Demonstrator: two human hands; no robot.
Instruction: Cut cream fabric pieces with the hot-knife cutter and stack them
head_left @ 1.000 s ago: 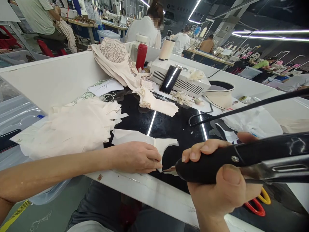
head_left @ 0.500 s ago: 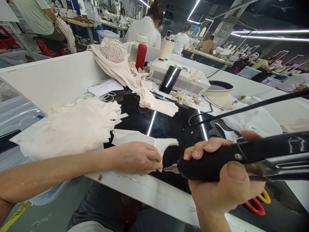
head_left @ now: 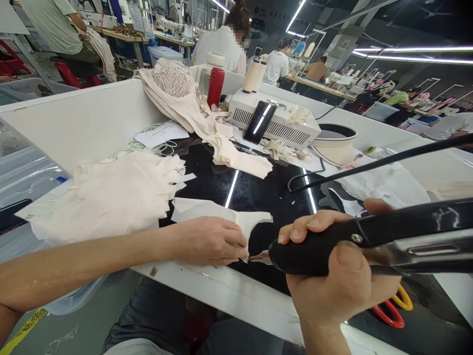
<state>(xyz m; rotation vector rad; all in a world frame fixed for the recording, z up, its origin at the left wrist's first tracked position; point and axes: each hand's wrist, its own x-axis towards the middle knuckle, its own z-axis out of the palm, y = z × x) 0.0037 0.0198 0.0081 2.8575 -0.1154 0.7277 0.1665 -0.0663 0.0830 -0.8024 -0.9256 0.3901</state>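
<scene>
A cut piece of cream fabric (head_left: 254, 218) lies at the near edge of the black worktop. My left hand (head_left: 210, 240) rests over it, fingers together and closed on its near corner. My right hand (head_left: 343, 276) is wrapped around a black hand-held tool (head_left: 310, 256) with a metal lever along its side. The tool's narrow copper-coloured tip points left, at the fabric corner beside my left fingertips; whether it touches the cloth I cannot tell. A large pile of cream fabric pieces (head_left: 111, 197) lies left of my left hand.
Red and yellow scissors handles (head_left: 389, 315) lie under my right wrist. Further back are a stack of fabric strips (head_left: 240, 158), a phone (head_left: 260, 122), a white vented box (head_left: 291, 130) and a red bottle (head_left: 215, 86). A thin black rod (head_left: 369, 166) crosses the right side.
My right hand and the black tool have shifted very slightly left. My left hand and the fabric have stayed put.
</scene>
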